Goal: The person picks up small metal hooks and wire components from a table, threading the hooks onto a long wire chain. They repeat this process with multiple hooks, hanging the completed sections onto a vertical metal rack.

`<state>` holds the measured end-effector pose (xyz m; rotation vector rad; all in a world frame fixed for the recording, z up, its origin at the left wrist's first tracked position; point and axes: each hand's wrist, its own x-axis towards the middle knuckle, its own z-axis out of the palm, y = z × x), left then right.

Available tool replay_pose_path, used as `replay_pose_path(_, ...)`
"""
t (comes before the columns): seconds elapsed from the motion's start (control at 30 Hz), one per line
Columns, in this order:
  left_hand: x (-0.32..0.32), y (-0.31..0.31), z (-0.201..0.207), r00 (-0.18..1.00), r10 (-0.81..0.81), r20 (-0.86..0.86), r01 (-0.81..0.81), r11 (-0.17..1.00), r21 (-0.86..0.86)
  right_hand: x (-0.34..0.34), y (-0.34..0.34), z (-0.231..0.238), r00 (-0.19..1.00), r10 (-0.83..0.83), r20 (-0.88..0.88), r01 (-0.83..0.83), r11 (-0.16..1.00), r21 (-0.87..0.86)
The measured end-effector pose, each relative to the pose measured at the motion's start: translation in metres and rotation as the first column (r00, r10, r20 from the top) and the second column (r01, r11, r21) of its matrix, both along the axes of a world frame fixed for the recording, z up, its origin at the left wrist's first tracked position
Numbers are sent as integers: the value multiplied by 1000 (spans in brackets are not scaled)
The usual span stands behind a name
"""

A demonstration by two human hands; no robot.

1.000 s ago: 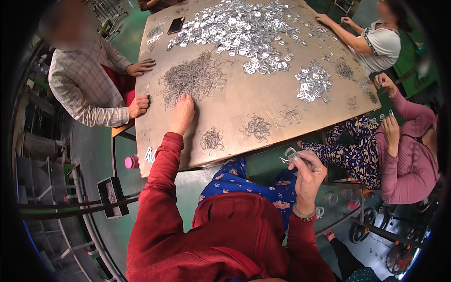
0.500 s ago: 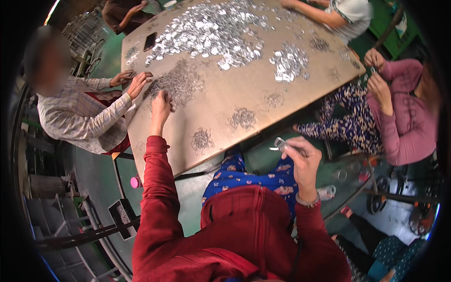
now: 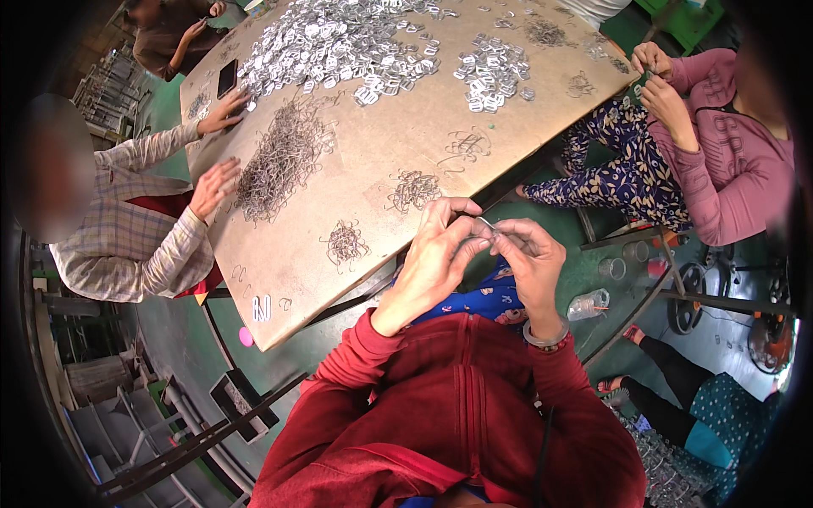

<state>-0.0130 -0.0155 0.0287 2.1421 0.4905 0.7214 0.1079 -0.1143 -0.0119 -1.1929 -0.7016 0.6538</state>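
My left hand (image 3: 439, 258) and my right hand (image 3: 529, 264) meet fingertip to fingertip in front of my body, off the near edge of the table. Between them sits a small silver metal buckle (image 3: 485, 223), mostly covered by the fingers. My right thumb and fingers pinch it. The left fingers are closed against it too; what else they may hold is hidden. On the table beyond lie small heaps of bent wire hooks (image 3: 414, 190), with another little heap (image 3: 345, 244) to the left.
A large pile of wire hooks (image 3: 284, 157) and a big heap of silver buckles (image 3: 339, 51) cover parts of the table (image 3: 373, 144). A phone (image 3: 227, 78) lies at the far left. Co-workers sit left, right and beyond; one's hand (image 3: 216, 188) hovers beside the hook pile.
My left hand has left the wire hook pile and come back to meet my right hand at the buckle. The co-worker's hands at left have moved apart. The view has shifted.
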Motion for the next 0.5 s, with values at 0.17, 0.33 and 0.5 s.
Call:
replay_pose_path(0.17,4,3,-11,999,40,31,-39,998,-39,-3,7,2,997,50,64,-52,998,33)
replay_pose_path(0.33,-1,14,-14,997,0,77,17,975,-220,21,18,15,960,199,199,-181,978,-106)
replay_pose_path(0.5,-11,18,-22,999,-3,38,13,966,-259,89,85,7,908,146,392,-33,960,-279)
